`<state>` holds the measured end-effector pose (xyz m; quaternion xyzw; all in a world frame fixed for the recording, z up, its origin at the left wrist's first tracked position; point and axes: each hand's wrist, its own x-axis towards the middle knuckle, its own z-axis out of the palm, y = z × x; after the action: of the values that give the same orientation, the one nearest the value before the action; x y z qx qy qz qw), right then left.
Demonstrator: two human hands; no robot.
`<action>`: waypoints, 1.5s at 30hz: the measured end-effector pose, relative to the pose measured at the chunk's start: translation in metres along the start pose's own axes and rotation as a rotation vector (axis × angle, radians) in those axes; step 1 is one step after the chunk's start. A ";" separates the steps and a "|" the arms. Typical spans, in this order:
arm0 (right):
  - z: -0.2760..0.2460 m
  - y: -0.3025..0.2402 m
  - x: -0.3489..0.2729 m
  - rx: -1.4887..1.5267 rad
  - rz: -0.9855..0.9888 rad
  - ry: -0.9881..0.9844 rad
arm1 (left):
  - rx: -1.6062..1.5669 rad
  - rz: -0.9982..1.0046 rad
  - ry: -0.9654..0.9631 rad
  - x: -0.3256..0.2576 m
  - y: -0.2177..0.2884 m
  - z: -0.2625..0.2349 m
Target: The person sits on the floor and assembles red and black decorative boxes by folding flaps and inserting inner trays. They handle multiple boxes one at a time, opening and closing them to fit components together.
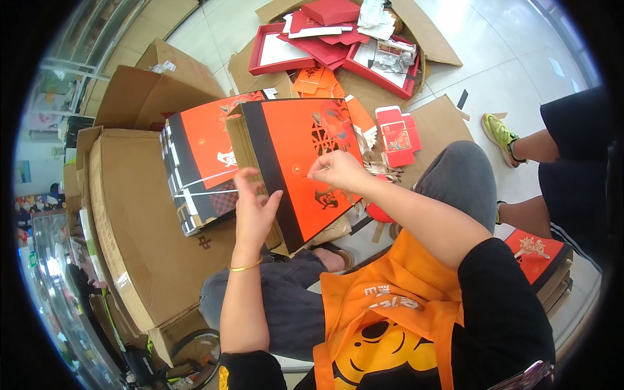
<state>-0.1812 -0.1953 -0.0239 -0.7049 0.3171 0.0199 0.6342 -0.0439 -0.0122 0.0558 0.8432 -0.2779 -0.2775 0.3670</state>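
A large orange-red gift box (279,140) with a black band stands tilted in front of my knees, its brown cardboard side facing left. My right hand (338,171) is over its front, fingers pinched together beside a small round gold button (297,169); whatever they hold is too small to make out. My left hand (255,211) is at the box's left edge, thumb and fingers apart. Behind that hand lies a stack of similar flat boxes (207,130) with white cord (207,192) across it. The cord's right end is hidden behind my left fingers.
Large brown cartons (143,227) stand on the left. At the back, an open carton holds red trays (268,55), red envelopes and crumpled wrapping. A small red box (398,136) lies on cardboard to the right. Another person's shoe (499,140) and legs are at the right.
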 end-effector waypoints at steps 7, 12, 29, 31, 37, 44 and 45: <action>0.028 0.009 -0.007 -0.063 -0.041 -0.052 | -0.071 -0.130 -0.101 -0.012 -0.047 0.022; 0.034 0.002 0.000 0.102 -0.209 0.059 | -0.302 -0.179 0.051 0.013 -0.013 0.009; 0.055 0.012 0.010 0.121 -0.385 0.301 | -0.398 -0.314 0.061 0.030 -0.009 0.024; 0.053 0.009 0.007 0.102 -0.419 0.319 | -0.449 -0.361 0.049 0.029 0.000 0.024; 0.047 0.003 -0.001 -0.120 -0.583 0.352 | -0.929 -0.561 -0.011 0.022 0.000 0.018; 0.045 0.002 -0.004 -0.119 -0.571 0.325 | -1.054 -0.575 -0.125 0.024 -0.031 0.027; 0.046 0.003 -0.004 -0.133 -0.592 0.327 | -1.054 -0.575 -0.133 0.024 -0.033 0.028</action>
<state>-0.1687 -0.1524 -0.0340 -0.8001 0.1943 -0.2577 0.5057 -0.0369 -0.0226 0.0083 0.5699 0.1137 -0.5182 0.6275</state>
